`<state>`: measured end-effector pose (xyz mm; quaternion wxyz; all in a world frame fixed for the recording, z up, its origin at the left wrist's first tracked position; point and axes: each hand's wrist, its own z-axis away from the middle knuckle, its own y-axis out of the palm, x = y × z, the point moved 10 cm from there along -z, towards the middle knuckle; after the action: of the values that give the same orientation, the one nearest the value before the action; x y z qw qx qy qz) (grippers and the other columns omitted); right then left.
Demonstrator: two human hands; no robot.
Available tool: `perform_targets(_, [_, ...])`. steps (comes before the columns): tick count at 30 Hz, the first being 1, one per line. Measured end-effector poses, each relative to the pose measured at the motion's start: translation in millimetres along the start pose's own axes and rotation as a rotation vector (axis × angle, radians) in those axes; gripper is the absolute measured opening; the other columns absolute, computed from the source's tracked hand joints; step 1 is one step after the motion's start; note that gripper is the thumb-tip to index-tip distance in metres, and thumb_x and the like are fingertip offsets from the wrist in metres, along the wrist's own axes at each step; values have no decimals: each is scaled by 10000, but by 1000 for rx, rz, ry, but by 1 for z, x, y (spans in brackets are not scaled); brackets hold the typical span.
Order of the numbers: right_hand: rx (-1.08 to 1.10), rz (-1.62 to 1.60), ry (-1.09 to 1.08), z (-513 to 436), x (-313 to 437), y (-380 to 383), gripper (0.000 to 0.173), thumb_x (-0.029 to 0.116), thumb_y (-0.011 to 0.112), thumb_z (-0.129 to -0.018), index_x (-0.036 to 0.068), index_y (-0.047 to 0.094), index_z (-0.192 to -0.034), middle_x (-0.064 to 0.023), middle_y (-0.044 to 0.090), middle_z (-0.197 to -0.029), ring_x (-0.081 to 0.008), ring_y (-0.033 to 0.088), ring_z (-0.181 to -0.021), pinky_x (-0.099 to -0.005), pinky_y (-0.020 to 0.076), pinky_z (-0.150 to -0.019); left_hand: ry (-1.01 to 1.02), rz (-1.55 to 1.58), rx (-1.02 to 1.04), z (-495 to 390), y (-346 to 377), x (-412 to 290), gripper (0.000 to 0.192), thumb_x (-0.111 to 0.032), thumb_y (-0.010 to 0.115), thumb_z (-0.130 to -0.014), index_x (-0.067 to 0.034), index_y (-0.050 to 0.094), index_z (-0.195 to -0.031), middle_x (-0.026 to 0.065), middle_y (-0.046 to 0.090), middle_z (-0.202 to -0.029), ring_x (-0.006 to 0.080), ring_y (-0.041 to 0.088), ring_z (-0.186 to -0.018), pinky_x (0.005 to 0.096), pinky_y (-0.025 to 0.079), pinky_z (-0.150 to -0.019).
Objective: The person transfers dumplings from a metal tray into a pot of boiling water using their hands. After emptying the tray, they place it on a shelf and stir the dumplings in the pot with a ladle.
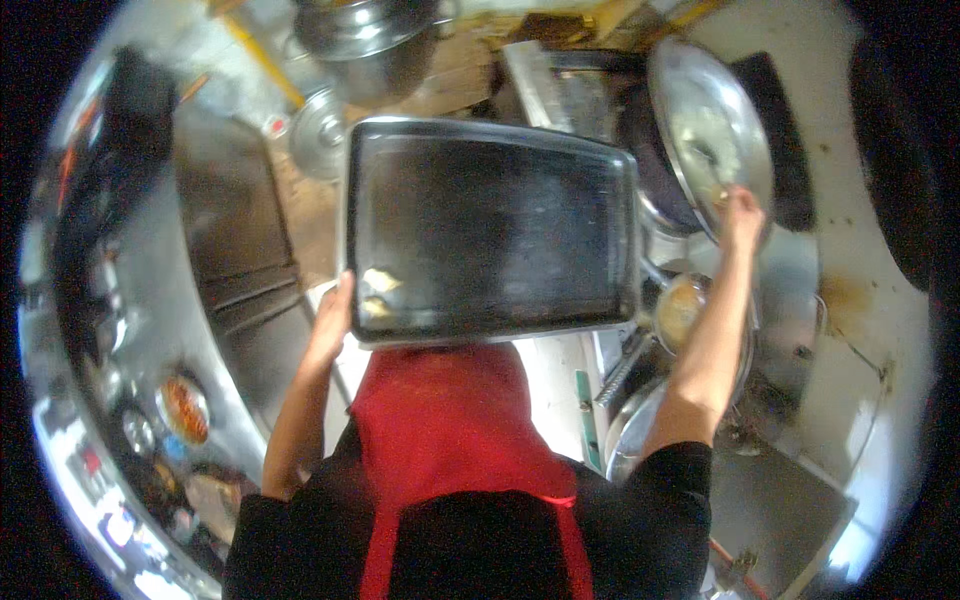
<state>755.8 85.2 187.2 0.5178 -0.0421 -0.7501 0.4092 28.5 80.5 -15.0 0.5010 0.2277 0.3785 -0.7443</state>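
Observation:
A large rectangular metal tray with a raised rim is in front of my red apron. My left hand grips its lower left edge, fingers hidden beneath. Two small pale patches, perhaps bits of food or glare, show in the tray's near left corner. Over at the right, my right hand holds a big round metal lid tilted up on edge. Part of a dark round pot shows behind the lid. How my fingers meet the lid is blurred.
Beside my right forearm sits a pan with tan contents. A large lidded pot stands at the far side, near a smaller round lid. On the left metal counter is a bowl of orange-red food. A yellow pipe runs behind.

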Motion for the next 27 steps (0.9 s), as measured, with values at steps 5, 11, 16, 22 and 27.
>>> perform_targets(5, [146,6,-512,119,115,52,207,176,635,-973,7,707,-1068,-122,715,-1039,-208,669,-965,-346,524,-879,39,52,63,-2,7,0,743,-610,371,-1038,27,732,-911,82,682,-828,183,584,-800,343,477,-767])
perform_targets(11, [1302,-40,-746,427,168,256,516,271,726,-868,42,608,-1315,-210,483,-1468,-397,428,-1368,-464,341,-1156,42,80,89,5,9,-8,710,-579,398,-1044,52,715,-967,102,696,-871,172,612,-838,314,493,-784])
perform_targets(16, [1200,92,-1055,504,194,298,352,226,699,-838,66,659,-1149,-188,557,-1299,-412,514,-1214,-506,445,-1044,28,40,116,3,10,-5,715,-605,369,-1039,38,679,-999,83,669,-877,182,576,-817,343,468,-757])
perform_targets(22, [1171,148,-1037,498,157,286,181,94,639,-810,31,635,-979,-195,569,-1074,-362,559,-1060,-463,535,-831,67,161,68,-4,13,9,716,-571,413,-1042,75,690,-904,84,657,-790,165,572,-752,334,482,-699])
perform_targets(27, [1313,-494,238,399,63,262,101,18,662,-876,21,614,-965,-98,650,-1016,-225,644,-891,-351,541,-733,106,123,47,-9,9,5,633,-579,409,-1040,-74,492,-666,-32,432,-633,118,380,-612,327,331,-555])
